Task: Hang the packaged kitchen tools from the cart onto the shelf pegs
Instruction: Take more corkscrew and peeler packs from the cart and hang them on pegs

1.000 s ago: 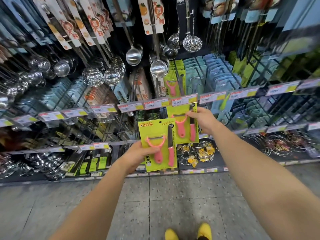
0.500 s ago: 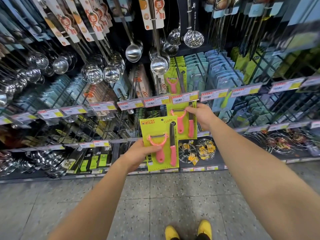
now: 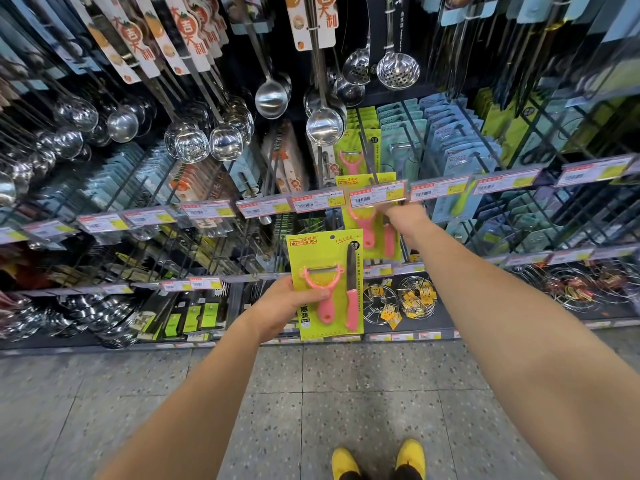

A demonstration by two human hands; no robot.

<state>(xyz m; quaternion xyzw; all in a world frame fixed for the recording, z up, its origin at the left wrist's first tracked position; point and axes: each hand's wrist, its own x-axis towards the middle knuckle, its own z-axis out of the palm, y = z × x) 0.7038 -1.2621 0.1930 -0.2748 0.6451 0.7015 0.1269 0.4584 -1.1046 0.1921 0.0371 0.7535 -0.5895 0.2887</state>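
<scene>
Lime-green backing card, blister-packed with a pink peeler and a pink-handled knife: this spare pack sits in the left hand. The thumb is curled across the front and the fingers are behind, and the pack is held low in front of the shelving.

Up and to the right of that hand, the right hand pinches the upper right edge of a matching raised pack. Its fingers are curled and their tips are blurred. The card's top is tucked behind the price label just above the right hand, where a dark wire peg runs back. Whether the hanging hole is on the peg cannot be told. More matching packs hang beyond and above that hand.

To do this step well, I judge the right hand should:
- hold the card upright and square to the peg;
- feel the hole catch the tip, then slide the card fully back;
- let go only once the card hangs by itself.

The left hand should hold its pack clear below.
</scene>
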